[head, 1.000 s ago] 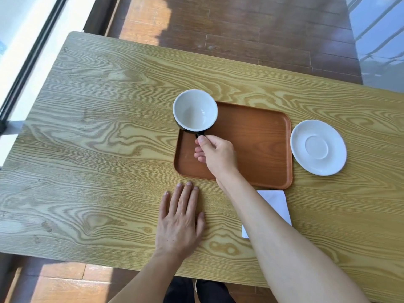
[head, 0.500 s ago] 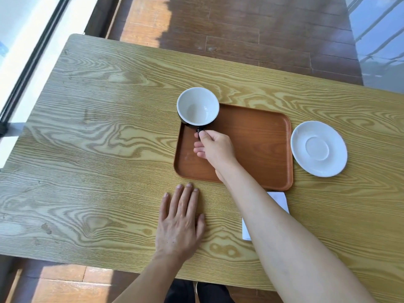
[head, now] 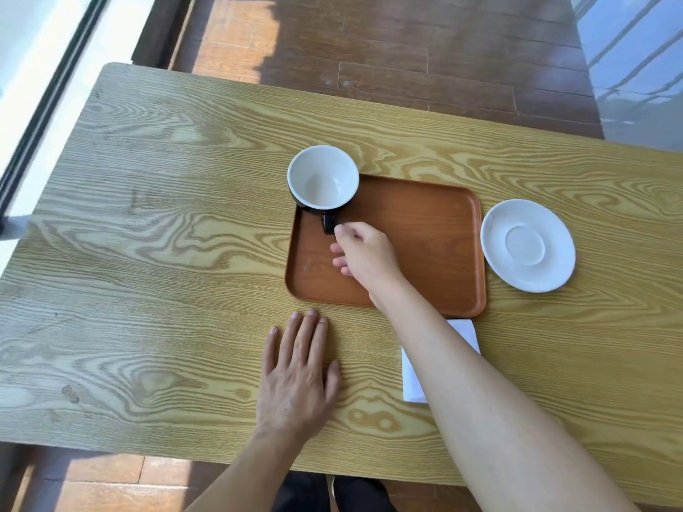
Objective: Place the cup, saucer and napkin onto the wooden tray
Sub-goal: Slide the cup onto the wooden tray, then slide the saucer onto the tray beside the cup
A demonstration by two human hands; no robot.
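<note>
Your right hand [head: 364,255], fingers loosening beside the handle, sets the cup [head: 323,177] at the wooden tray [head: 425,245]'s far-left corner, probably sparing room for the saucer; your left hand [head: 297,375] lies spread flat on the table [head: 166,253].

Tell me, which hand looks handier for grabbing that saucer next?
Probably the right hand: it's over the tray, on the saucer's side. The left hand lies flat, farther away.

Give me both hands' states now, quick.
Left hand: open, flat on the table.
Right hand: at the cup handle; grip cannot be told.
</note>
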